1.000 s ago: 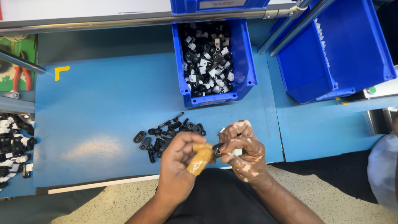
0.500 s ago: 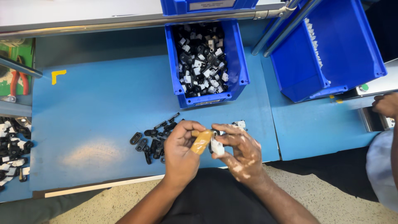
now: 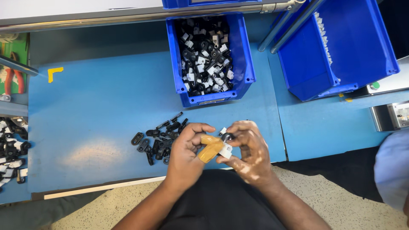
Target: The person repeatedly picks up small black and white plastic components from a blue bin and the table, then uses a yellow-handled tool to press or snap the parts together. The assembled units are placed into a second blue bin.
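Both hands meet just above the tabletop's (image 3: 106, 110) near edge, the left hand (image 3: 186, 150), thumb taped tan, and the right hand (image 3: 247, 149) pinching one small black-and-white clip (image 3: 226, 142) between them, with loose black parts (image 3: 159, 138) heaped beside, likely for easy reach.

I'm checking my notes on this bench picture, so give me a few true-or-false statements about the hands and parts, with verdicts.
1. Both hands meet over the near edge of the blue table. True.
2. The left hand wears a tan cover on its thumb. True.
3. The right hand is empty. False: it pinches a small black and white part.
4. The loose black parts lie right of the hands. False: they lie to the left.
5. The middle blue bin holds black and white parts. True.
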